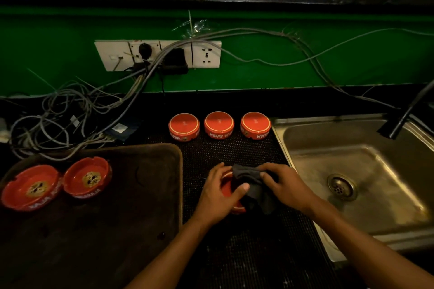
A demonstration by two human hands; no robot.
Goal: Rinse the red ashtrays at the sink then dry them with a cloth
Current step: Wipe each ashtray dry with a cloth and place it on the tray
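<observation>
The left hand [219, 191] is curling round a red ashtray [227, 191] over the black mesh mat [234, 152] on the worktop, its grip closed on the rim. The right hand [285, 185] is pinching a dark cloth [252, 183] and pressing it into that ashtray. Three more ashtrays [219, 124] are sitting upside down in a row at the back of the mat, beside the steel sink [352, 164]. Two ashtrays [87, 177] are lying upright on the brown tray [145, 171] to the left.
</observation>
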